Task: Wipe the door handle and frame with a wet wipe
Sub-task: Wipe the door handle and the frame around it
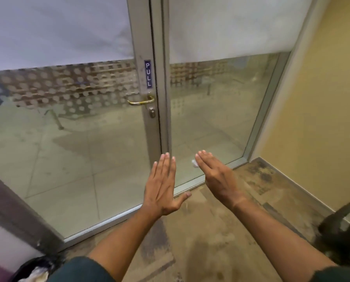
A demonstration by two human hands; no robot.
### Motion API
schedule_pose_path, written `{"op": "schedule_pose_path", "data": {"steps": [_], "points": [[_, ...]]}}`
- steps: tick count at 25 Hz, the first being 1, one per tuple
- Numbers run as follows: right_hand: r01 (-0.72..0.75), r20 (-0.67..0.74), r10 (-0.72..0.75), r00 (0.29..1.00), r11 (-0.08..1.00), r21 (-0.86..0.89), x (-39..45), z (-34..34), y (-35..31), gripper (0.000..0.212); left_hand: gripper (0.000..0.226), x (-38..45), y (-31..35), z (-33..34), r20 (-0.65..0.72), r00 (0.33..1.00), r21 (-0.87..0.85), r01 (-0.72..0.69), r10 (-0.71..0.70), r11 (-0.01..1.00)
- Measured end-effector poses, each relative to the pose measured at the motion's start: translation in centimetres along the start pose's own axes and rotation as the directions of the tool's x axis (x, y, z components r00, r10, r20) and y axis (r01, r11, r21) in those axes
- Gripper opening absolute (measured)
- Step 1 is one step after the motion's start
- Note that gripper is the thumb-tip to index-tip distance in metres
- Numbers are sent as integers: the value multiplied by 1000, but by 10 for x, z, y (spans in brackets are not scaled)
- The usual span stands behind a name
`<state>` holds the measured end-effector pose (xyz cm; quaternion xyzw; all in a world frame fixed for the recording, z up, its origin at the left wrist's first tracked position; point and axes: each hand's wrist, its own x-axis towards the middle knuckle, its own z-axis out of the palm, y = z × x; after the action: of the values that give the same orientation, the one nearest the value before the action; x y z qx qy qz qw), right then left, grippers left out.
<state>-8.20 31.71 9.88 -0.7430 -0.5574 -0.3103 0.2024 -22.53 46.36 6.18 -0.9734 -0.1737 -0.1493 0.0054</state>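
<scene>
A brass door handle [141,101] sits on the grey metal door frame [147,37], below a blue PULL sign [148,74] and above a keyhole [152,113]. The glass door is closed. Both my hands are stretched out flat, palms down, well below the handle and in front of the lower glass. My left hand [163,188] is empty with its thumb spread. My right hand [215,176] has its fingers together and its thumb hidden. A small white bit of wet wipe [194,163] peeks out from under the index finger.
A yellow wall [322,98] closes in the right side. Stained brown carpet [200,231] covers the floor. A bin with a black liner [35,269] stands at the bottom left, and a dark bag or seat [345,231] at the right edge.
</scene>
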Motion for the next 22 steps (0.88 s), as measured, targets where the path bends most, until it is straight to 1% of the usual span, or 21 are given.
{"op": "schedule_pose_path", "data": {"steps": [3, 9, 13, 17, 19, 22], "points": [[23, -35, -20, 999, 997, 68, 42, 34, -26, 49, 114, 1, -47, -7, -13, 997, 26, 78, -78, 997], [108, -33, -104, 994, 984, 141, 116, 109, -49, 36, 114, 24, -131, 0, -14, 977, 85, 211, -211, 974], [166, -47, -160, 986, 969, 181, 169, 155, -42, 44, 112, 67, -178, 10, -39, 963, 110, 269, -267, 957], [173, -46, -167, 985, 962, 211, 227, 197, -23, 45, 112, 125, -220, 18, -55, 948, 151, 319, -314, 936], [163, -48, -156, 987, 959, 232, 255, 213, -13, 41, 112, 151, -238, 19, -80, 944, 152, 330, -321, 932], [124, -105, -100, 989, 959, 255, 291, 232, -4, 35, 111, 185, -262, 16, -111, 944, 164, 327, -312, 931]]}}
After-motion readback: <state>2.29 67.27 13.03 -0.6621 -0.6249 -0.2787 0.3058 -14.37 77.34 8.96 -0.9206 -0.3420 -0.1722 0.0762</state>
